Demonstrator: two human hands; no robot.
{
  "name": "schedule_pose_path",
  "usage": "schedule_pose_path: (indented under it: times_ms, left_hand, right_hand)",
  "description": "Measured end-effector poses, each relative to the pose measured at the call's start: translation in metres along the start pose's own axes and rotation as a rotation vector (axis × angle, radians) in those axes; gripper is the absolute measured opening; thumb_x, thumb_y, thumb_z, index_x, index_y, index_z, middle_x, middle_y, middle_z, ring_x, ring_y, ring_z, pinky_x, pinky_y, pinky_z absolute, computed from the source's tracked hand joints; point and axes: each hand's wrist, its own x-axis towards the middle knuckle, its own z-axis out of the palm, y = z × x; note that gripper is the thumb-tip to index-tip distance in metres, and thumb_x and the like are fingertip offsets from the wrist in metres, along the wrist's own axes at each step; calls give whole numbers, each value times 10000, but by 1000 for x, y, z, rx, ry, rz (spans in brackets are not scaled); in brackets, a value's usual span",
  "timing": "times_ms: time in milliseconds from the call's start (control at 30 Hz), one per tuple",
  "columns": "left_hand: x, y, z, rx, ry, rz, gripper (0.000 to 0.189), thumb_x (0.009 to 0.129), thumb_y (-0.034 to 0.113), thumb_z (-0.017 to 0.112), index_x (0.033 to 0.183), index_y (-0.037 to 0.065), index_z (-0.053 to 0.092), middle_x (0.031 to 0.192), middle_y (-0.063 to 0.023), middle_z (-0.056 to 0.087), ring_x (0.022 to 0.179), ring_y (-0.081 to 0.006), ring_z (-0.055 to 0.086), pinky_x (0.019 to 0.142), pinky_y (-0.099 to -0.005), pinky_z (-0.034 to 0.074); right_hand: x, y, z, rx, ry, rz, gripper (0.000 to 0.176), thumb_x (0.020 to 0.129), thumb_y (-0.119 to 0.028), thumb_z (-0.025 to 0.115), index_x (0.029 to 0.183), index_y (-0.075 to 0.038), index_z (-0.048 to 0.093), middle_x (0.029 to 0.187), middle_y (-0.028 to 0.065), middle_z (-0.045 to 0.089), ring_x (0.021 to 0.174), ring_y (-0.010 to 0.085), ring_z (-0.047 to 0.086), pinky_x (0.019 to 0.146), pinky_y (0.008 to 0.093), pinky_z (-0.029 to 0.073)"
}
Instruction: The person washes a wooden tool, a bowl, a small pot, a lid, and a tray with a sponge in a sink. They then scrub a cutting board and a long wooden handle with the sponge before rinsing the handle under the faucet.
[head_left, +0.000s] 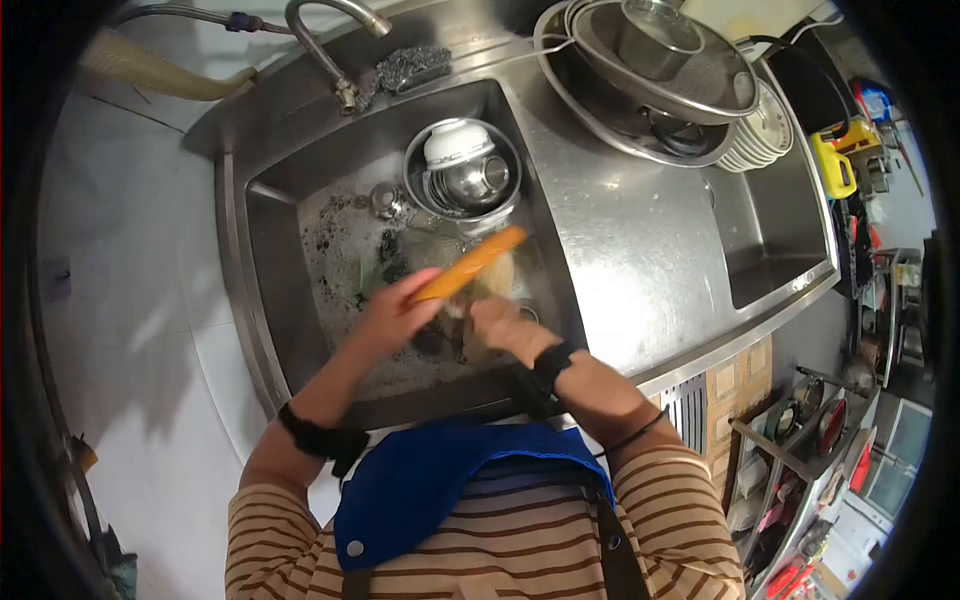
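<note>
My left hand (pixel 395 310) is closed around the lower end of a long, narrow orange object (pixel 470 265), which slants up to the right over the sink (pixel 275 290). Just below and to the right of it, my right hand (pixel 505 325) has its fingers curled; I cannot tell what they hold. Something pale yellowish (pixel 496 278) shows behind the orange object, blurred. Farther back in the basin, a metal bowl (pixel 413 165) contains a white bowl (pixel 457 142) and smaller metal bowls (pixel 476 182). Dark scraps and suds lie on the basin floor.
A faucet (pixel 340 75) and a steel scourer (pixel 412 68) are at the sink's back edge. On the right, the metal counter (pixel 630 270) bears stacked basins and a strainer (pixel 735 95). Stacked plates (pixel 760 135) stand beside a second basin (pixel 760 235). Shelves of goods stand far right.
</note>
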Motion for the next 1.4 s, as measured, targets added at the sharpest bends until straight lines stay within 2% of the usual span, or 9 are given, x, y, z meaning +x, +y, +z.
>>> schedule_pose_path:
  times_ms: [100,300,433,500,533,567,800,1067,1400]
  left_hand:
    - [43,50,70,-214,-183,306,496,790,27,552,1262,22,398,1088,-61,539,959,-98,504,805,-247,426]
    - [107,127,183,-317,-474,380,801,776,86,634,1383,66,112,1276,-220,355,930,-216,554,769,-296,488]
    - [110,110,167,-205,-276,557,604,774,108,641,1297,50,344,1150,-158,502,910,-187,570,766,-271,484]
    - [114,75,127,-174,-111,607,331,768,79,610,1084,-2,553,955,-108,590,821,-146,565,721,-263,478]
    - [106,58,98,-344,-59,336,319,798,37,574,1116,48,545,1003,-67,609,906,-132,566,809,-266,463]
    - [100,41,63,-342,77,320,304,801,16,557,1104,43,548,1007,-67,607,909,-125,565,826,-264,452]
    - [41,-165,-77,294,524,-664,362,753,133,576,1096,21,549,998,-186,581,863,-272,587,760,-344,467]
    - [128,-80,-10,975,517,553,532,566,134,719,1051,104,503,1190,-149,421,1164,-317,358,973,-487,271]
    - [146,-72,2,965,481,652,161,614,149,686,633,101,533,650,-13,489,784,-199,504,959,-500,256]
  right_hand:
    - [29,14,74,269,493,-120,426,872,-241,435,1256,-59,400,1281,147,420,1171,261,421,955,358,343]
    - [20,34,74,559,320,-299,433,880,-240,439,1276,-78,374,1314,131,384,1184,241,402,975,339,317]
    - [24,61,66,612,205,-291,439,885,-240,442,1289,-90,357,1336,121,359,1193,227,389,988,325,299]
    - [0,70,59,263,637,-102,489,801,-181,552,1251,-76,392,1139,171,529,1060,275,511,887,380,398]
    - [-11,63,25,183,337,66,502,764,-148,560,1220,-70,366,882,216,600,852,361,580,747,441,456]
    - [-27,53,10,344,590,54,496,756,-135,549,1193,-84,320,716,229,589,705,409,573,639,462,461]
    - [-12,51,-48,411,990,18,424,723,-112,633,1108,-145,459,787,150,610,703,356,591,622,426,463]
    - [12,35,-59,204,854,-32,403,697,-151,657,1085,-169,549,832,144,596,695,320,597,616,395,481]
    - [5,54,-39,290,738,45,421,713,-151,639,1118,-151,520,929,147,608,782,327,599,680,397,478]
